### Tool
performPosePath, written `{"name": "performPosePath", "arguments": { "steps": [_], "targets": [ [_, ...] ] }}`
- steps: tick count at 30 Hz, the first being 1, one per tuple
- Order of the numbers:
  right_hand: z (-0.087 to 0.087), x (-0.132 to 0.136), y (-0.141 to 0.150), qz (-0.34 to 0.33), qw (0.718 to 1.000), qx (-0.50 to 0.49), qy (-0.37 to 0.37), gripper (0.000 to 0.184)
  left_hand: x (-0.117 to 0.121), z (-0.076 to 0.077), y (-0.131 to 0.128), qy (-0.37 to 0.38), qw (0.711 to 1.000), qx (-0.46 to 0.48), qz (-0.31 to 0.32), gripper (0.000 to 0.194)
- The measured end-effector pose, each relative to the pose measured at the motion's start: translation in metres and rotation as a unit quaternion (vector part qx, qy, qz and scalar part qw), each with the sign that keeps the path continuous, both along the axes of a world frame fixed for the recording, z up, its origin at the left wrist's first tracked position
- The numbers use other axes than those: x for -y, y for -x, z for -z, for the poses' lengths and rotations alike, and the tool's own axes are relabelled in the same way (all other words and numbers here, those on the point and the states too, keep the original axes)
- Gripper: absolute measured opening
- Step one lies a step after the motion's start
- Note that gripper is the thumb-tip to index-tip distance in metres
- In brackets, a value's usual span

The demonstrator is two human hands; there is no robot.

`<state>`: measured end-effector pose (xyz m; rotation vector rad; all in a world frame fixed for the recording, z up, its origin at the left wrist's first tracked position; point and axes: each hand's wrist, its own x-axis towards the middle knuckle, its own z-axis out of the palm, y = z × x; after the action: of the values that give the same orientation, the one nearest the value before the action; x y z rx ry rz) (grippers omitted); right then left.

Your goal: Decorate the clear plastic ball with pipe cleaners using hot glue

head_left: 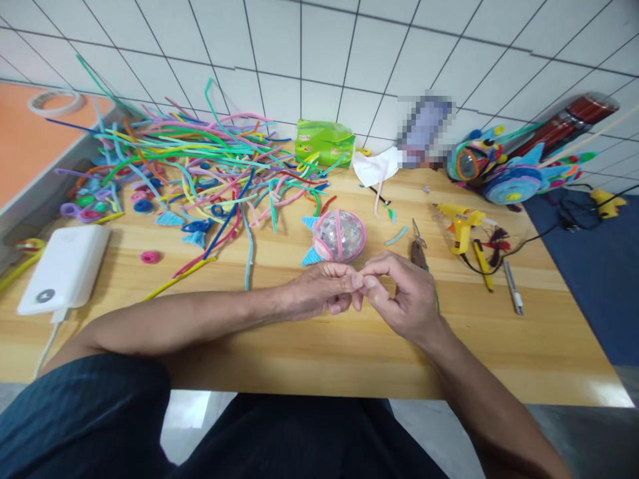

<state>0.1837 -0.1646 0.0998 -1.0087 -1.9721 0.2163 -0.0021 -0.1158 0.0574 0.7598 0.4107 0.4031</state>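
The left hand (319, 291) and the right hand (399, 293) meet fingertip to fingertip above the near middle of the wooden table (319, 359), thumbs and forefingers pressed together in a fine pinch; whatever lies between them is too small and too covered to identify. A thin green strand (438, 301) shows at the outer edge of the right hand, possibly a pipe cleaner, though whether it is gripped cannot be told. Directly beyond the hands, just apart from them, sits a clear faceted ball (341, 236) banded with a pink pipe cleaner and fitted with light-blue fuzzy cones (314, 255). In judgement, the ball is light, smooth and liable to roll, best held across its body and not by the soft trimmings; pipe cleaners are light, fuzzy and easily bent, and hold whatever shape is given. Small pliers (418, 251) lie just right of the ball, followed by a yellow glue gun (460, 226), a yellow-handled tool (482, 265) and a grey pen-like tool (513, 287). A large tangle of coloured pipe cleaners (200, 163) covers the far left, with a white power bank (64, 267) at the left edge. A green packet (323, 142) and a finished fuzzy figure (504, 169) stand at the back.
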Motion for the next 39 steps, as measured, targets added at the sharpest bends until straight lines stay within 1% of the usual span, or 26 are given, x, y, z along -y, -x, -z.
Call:
{"name": "performPosePath", "arguments": {
  "steps": [6, 8, 10, 13, 15, 17, 20, 24, 26, 28, 31, 33, 36, 39],
  "targets": [
    [0.003, -0.001, -0.001, -0.004, 1.000, -0.021, 0.016, 0.017, 0.000, -0.001, 0.000, -0.018, 1.000, -0.018, 0.009, 0.066],
    [0.003, -0.001, -0.002, -0.012, 0.999, -0.032, 0.026, 0.015, -0.001, -0.002, 0.000, -0.025, 0.999, -0.021, 0.003, 0.067],
    [0.002, -0.002, -0.002, -0.024, 0.999, -0.034, 0.027, 0.014, -0.002, -0.003, 0.000, -0.050, 0.998, -0.023, -0.007, 0.068],
    [0.000, -0.003, -0.002, -0.037, 0.999, -0.024, 0.015, 0.015, -0.004, -0.007, 0.003, -0.139, 0.990, -0.030, -0.020, 0.065],
    [-0.001, -0.003, -0.002, -0.040, 0.999, -0.021, 0.015, 0.017, -0.004, -0.010, 0.006, -0.215, 0.975, -0.048, -0.038, 0.064],
    [-0.003, -0.003, -0.003, -0.041, 0.998, -0.028, 0.036, 0.017, -0.003, -0.013, 0.009, -0.279, 0.956, -0.071, -0.063, 0.063],
    [-0.009, -0.002, -0.009, -0.036, 0.993, -0.054, 0.098, 0.016, -0.001, -0.012, 0.011, -0.324, 0.937, -0.079, -0.099, 0.061],
    [-0.015, -0.001, -0.016, -0.053, 0.985, -0.058, 0.151, 0.012, 0.000, -0.010, 0.011, -0.338, 0.932, -0.066, -0.117, 0.055],
    [-0.017, -0.001, -0.017, -0.069, 0.983, -0.046, 0.166, 0.010, 0.000, -0.012, 0.011, -0.344, 0.929, -0.056, -0.124, 0.056],
    [-0.016, -0.001, -0.017, -0.077, 0.982, -0.040, 0.170, 0.012, 0.001, -0.016, 0.011, -0.352, 0.925, -0.052, -0.135, 0.057],
    [-0.012, -0.001, -0.015, -0.095, 0.981, -0.043, 0.161, 0.018, 0.001, -0.021, 0.011, -0.356, 0.923, -0.053, -0.137, 0.059],
    [-0.009, -0.002, -0.014, -0.111, 0.981, -0.048, 0.149, 0.020, 0.000, -0.021, 0.011, -0.353, 0.926, -0.054, -0.127, 0.060],
    [-0.006, -0.003, -0.012, -0.126, 0.984, -0.043, 0.119, 0.021, -0.001, -0.017, 0.013, -0.341, 0.931, -0.062, -0.116, 0.059],
    [-0.005, -0.004, -0.011, -0.122, 0.986, -0.039, 0.103, 0.022, -0.002, -0.012, 0.014, -0.311, 0.942, -0.056, -0.109, 0.057]
  ]
}}
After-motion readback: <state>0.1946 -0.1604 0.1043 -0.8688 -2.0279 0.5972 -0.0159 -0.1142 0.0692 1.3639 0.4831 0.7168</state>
